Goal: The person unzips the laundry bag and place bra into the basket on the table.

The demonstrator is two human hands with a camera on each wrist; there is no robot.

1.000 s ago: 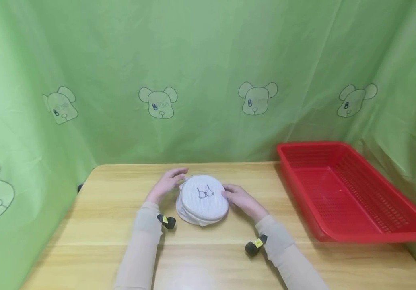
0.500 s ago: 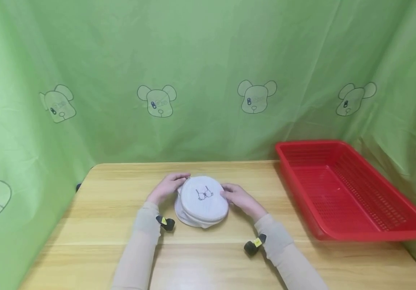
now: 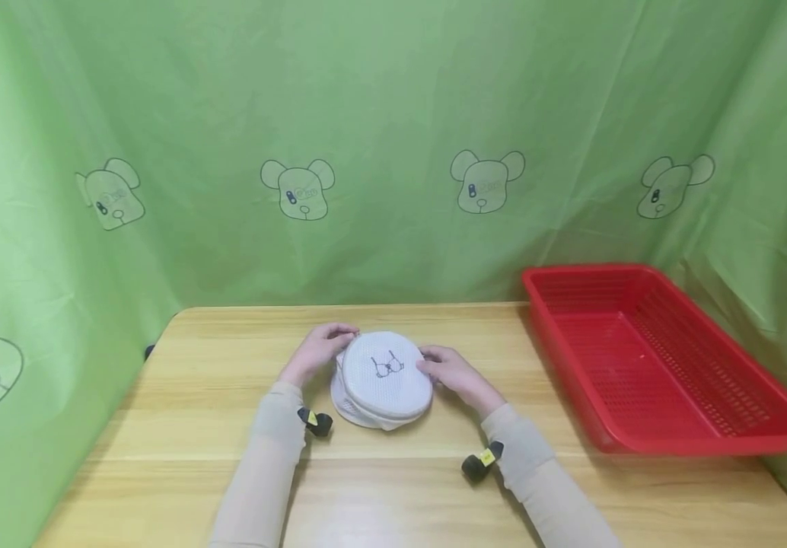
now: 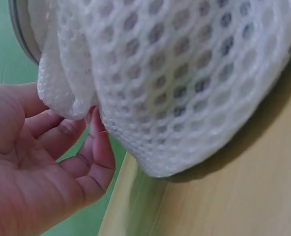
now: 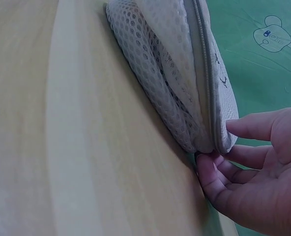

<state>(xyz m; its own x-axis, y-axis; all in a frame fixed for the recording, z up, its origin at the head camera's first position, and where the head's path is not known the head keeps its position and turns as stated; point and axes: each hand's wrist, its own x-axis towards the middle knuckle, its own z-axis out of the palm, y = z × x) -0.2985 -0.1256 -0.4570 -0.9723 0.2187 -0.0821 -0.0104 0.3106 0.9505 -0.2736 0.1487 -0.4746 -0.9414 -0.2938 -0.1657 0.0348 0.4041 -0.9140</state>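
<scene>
A round white mesh bra wash bag (image 3: 390, 380) with a bra drawing on its lid lies on the wooden table. Its grey zipper (image 5: 204, 73) runs round the rim in the right wrist view. At the bag's upper left edge my left hand (image 3: 318, 352) pinches the rim near the zipper; the thumb tip is hidden behind mesh in the left wrist view. On the other side my right hand (image 3: 458, 377) grips the rim, thumb on the lid and fingers underneath. Darker patches show through the mesh (image 4: 180, 88); what they are I cannot tell.
To the right stands a red plastic basket (image 3: 609, 449) with slotted walls and nothing in it. Green curtains (image 3: 393, 91) with bear prints hang behind the wooden table (image 3: 380, 495) and along both sides.
My left hand has come down onto the bag's upper left rim, and its fingers have drawn in. The right hand keeps its grip; the bag has barely shifted.
</scene>
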